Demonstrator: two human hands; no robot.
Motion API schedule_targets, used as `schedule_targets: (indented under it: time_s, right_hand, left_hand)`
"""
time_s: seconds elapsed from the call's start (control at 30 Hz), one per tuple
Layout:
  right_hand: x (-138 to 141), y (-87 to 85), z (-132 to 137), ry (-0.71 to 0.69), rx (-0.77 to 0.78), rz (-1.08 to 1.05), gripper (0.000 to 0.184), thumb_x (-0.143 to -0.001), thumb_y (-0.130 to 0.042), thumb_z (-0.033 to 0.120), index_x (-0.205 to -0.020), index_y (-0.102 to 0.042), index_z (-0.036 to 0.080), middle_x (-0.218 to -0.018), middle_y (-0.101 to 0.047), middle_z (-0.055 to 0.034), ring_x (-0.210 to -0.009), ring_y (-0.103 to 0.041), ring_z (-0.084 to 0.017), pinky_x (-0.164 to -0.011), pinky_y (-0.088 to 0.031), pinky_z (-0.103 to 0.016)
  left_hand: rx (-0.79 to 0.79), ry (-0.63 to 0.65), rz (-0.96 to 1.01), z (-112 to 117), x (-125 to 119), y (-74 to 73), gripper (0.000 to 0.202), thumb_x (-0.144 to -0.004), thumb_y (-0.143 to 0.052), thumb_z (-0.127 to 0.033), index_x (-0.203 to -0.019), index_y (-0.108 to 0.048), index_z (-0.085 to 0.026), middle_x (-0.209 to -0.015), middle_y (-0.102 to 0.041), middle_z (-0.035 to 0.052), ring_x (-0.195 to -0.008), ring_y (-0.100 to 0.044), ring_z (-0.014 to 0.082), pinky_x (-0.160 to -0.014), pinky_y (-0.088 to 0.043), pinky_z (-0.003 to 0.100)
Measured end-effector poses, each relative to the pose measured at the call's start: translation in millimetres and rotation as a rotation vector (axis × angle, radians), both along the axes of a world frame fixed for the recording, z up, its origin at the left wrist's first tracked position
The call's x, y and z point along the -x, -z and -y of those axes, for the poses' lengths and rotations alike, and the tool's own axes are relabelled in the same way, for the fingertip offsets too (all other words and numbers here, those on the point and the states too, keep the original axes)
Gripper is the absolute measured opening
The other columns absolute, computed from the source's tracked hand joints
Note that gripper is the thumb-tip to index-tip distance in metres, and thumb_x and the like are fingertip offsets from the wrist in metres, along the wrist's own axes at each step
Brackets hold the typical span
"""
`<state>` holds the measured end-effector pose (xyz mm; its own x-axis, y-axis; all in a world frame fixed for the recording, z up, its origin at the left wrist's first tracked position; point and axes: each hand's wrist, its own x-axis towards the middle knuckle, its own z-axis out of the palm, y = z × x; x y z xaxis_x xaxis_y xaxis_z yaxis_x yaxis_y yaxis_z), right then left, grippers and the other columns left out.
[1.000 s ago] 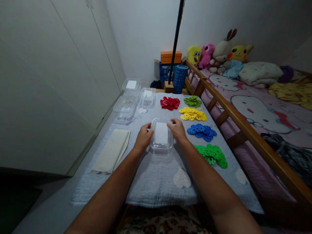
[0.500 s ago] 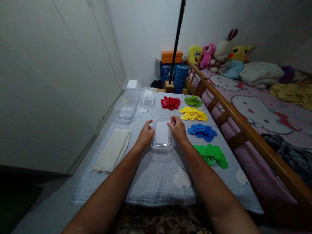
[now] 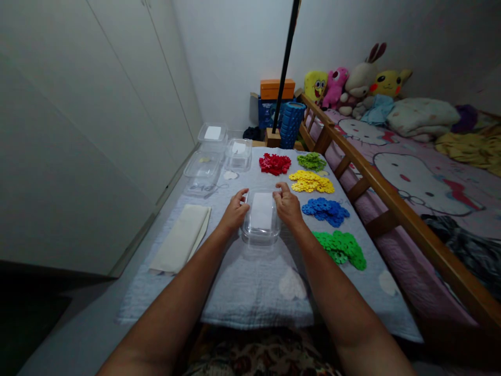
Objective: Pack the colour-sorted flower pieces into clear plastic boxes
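Note:
A clear plastic container (image 3: 261,234) with a white paper rectangle (image 3: 261,211) on its top sits in the middle of the cloth-covered table. My left hand (image 3: 236,209) grips its left rim, thumb over the near side and fingers along the far corner. At the opposite rim is my right hand (image 3: 288,204), fingers bent and thumb against the edge. To the right lie piles of flat flower-shaped plastic pieces: green (image 3: 342,248), blue (image 3: 325,211), yellow (image 3: 311,181), light green (image 3: 311,161) and red (image 3: 274,163).
More clear containers (image 3: 201,167) stand at the back left, one pair holding white papers. A folded beige cloth (image 3: 180,239) lies on the left. A wooden bed rail (image 3: 352,172) borders the right side. Behind the table rise a black pole (image 3: 285,68) and a blue foam roller (image 3: 291,125).
My right hand has shifted slightly right, its thumb moving from over the paper to the container's rim. The container stays in about the same place. The view has tilted slightly.

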<state>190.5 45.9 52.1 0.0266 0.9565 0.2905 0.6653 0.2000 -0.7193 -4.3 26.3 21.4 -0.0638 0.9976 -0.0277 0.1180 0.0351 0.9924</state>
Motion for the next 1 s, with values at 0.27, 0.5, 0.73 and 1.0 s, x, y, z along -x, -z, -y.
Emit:
schedule_targets:
  time_s: [0.27,0.5,0.73,1.0]
  right_hand:
    - [4.2,1.5,-0.3,0.066,0.008,0.031,0.026,-0.096,-0.048,0.031,-0.115,-0.064,0.022,-0.085,-0.068,-0.0045,-0.081,-0.062,-0.024,-0.075,-0.041,-0.031]
    - [6.5,3.1,1.6,0.098,-0.003,0.022,0.026,-0.097,-0.047,0.030,-0.116,-0.063,0.023,-0.094,-0.072,-0.0064,-0.085,-0.064,-0.025,-0.078,-0.042,-0.032]
    - [5.2,1.7,5.1,0.065,-0.025,-0.060,0.026,-0.098,-0.045,0.033,-0.117,-0.062,0.027,-0.090,-0.072,-0.0029,-0.084,-0.064,-0.024,-0.078,-0.043,-0.031]
    - [10.0,-0.9,12.4,0.036,-0.131,-0.157,0.025,-0.097,-0.043,0.032,-0.115,-0.059,0.025,-0.085,-0.068,-0.0019,-0.082,-0.064,-0.022,-0.081,-0.046,-0.032]
  left_hand:
    - [-0.050,-0.010,0.061,2.7,-2.3,-8.3,0.069,-0.068,-0.060,-0.019,-0.137,-0.061,-0.021,-0.111,-0.057,0.0032,-0.069,-0.048,0.0093,-0.069,-0.045,0.025]
    - [-0.015,-0.006,0.197,2.7,-3.3,-4.8,0.068,-0.066,-0.064,-0.020,-0.133,-0.063,-0.021,-0.111,-0.057,0.0028,-0.076,-0.054,0.0102,-0.072,-0.047,0.024]
    - [0.029,0.039,0.299,-2.4,0.2,5.7,0.074,-0.061,-0.065,-0.024,-0.134,-0.061,-0.023,-0.117,-0.057,0.0042,-0.077,-0.056,0.0118,-0.065,-0.046,0.024]
    - [-0.077,0.087,0.144,-7.4,6.5,11.3,0.068,-0.069,-0.060,-0.029,-0.136,-0.062,-0.020,-0.124,-0.063,0.0071,-0.082,-0.061,0.0164,-0.072,-0.051,0.028]
